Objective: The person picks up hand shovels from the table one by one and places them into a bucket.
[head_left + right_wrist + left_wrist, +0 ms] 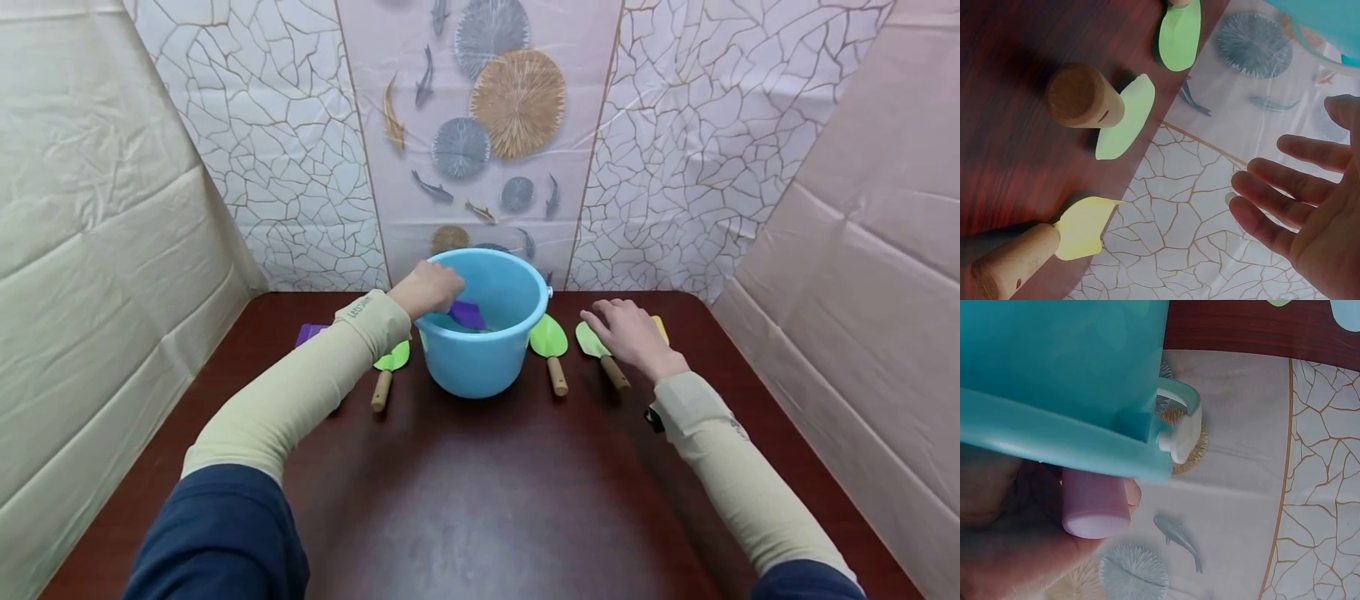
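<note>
My left hand (431, 290) reaches over the near-left rim of a light blue bucket (474, 367). It grips a small shovel by its pink handle (1096, 509); the purple blade (468, 315) points down into the bucket. In the head view the fist covers the handle. Over the right side of the table hovers my right hand (633, 333), fingers spread and holding nothing. Nearest beneath it lies a pale green trowel (615, 372) with a wooden handle. In the right wrist view those fingers are apart from every trowel.
A bright green trowel (549, 337) lies just right of the bucket, another green trowel (382, 387) to its left. A yellow trowel (1085, 228) is partly behind my right hand. My left sleeve partly hides a purple piece (310, 332). Patterned cloth (300, 150) hangs behind the table.
</note>
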The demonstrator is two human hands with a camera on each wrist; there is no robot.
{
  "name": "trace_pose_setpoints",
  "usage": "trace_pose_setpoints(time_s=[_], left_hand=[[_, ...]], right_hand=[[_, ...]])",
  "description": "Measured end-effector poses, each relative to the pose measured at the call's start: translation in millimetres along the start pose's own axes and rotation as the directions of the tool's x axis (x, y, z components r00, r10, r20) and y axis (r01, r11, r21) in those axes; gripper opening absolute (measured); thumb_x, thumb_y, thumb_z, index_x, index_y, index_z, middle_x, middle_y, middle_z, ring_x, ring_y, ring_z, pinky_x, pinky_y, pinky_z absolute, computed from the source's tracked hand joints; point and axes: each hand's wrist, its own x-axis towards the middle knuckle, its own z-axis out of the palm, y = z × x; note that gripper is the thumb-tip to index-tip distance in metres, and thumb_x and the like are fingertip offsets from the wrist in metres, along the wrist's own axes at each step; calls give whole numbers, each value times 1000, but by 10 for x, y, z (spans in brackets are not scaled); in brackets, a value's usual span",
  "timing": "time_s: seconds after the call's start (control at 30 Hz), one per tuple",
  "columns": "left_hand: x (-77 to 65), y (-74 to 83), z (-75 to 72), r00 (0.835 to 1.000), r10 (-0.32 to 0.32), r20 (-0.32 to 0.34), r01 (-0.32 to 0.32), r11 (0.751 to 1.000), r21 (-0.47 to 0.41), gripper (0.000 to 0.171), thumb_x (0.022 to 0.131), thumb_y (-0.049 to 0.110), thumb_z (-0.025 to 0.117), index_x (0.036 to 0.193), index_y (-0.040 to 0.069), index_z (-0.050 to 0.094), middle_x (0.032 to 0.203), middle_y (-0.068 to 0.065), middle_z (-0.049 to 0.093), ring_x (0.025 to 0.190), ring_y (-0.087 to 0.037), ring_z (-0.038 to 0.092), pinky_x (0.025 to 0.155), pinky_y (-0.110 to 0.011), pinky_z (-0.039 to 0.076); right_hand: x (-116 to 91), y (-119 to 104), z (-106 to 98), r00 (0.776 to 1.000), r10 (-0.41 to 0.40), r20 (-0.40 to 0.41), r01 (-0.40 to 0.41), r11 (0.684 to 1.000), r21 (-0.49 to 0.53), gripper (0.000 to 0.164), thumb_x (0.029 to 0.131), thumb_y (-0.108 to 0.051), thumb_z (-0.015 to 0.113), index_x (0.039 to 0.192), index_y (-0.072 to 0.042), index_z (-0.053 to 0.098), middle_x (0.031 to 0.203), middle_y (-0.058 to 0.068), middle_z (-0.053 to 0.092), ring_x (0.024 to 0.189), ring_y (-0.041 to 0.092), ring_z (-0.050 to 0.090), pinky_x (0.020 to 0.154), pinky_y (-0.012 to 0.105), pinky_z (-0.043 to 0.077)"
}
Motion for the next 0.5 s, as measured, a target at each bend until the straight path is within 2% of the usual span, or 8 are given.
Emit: trace_pose_setpoints(time_s=[0.13, 0.2, 0.4, 0.5], left_hand=[[16, 32, 19, 1000, 4, 16, -4, 1000, 11, 23, 99, 9, 42, 107, 10, 64, 116, -10, 65, 97, -24, 59, 93, -46, 50], [14, 39, 10, 1000, 3, 22, -4, 1000, 10, 24, 99, 9, 42, 108, 10, 64, 116, -10, 65, 97, -24, 59, 93, -45, 50], [13, 35, 24, 1000, 18, 12, -18, 1000, 14, 23, 99, 9, 42, 106, 10, 63, 112, -10, 66, 82, -19, 48, 88, -42, 52], [32, 34, 41, 999, 30, 13, -30, 999, 20, 20, 99, 9, 42, 99, 10, 62, 107, -10, 66, 77, -19, 43, 82, -39, 51]], right_hand=[[-15, 6, 12, 1000, 2, 5, -2, 1000, 4, 54, 102, -42, 40, 125, 3, 58, 122, 24, 62, 114, 42, 56, 93, 55, 46], [-15, 7, 14, 1000, 1, 1, -1, 1000, 4, 54, 102, -43, 40, 125, 3, 58, 122, 24, 62, 114, 42, 56, 93, 55, 46], [-18, -5, 19, 1000, 6, 0, -6, 1000, -3, 55, 102, -43, 40, 127, 3, 57, 124, 25, 61, 115, 43, 55, 94, 55, 46], [-24, -15, 15, 1000, 11, 0, -11, 1000, 0, 53, 102, -41, 42, 127, 3, 58, 124, 25, 61, 116, 43, 54, 93, 56, 45]])
